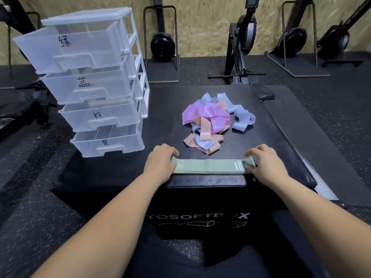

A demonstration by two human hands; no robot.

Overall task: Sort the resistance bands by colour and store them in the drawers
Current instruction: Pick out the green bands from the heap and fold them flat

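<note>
The person's forearms reach forward side by side, both bare and palm-down, over the near edge of the black padded counter [120, 171]. A green band [208, 166] lies flat and stretched lengthwise along that edge, printed "30" near its left end.

The left hand [160, 160] covers the band's left end. Its fingers [170, 151] curl down over the far edge, and it appears to grip the end, though the hand hides the contact. The right hand [266, 163] takes the right end, with the thumb lying on top of the fabric and the fingers bent round the far edge, so that the end is pinched between them. Both wrists are low, close to the counter.

Beyond the band, near the middle of the counter, sits a tangled pile of bands [210, 119] in pink, peach and pale blue, apart from the green one. At the counter's left stands a translucent drawer unit [140, 63] of four hand-labelled drawers. Its top drawer [50, 49] is pulled well out.
</note>
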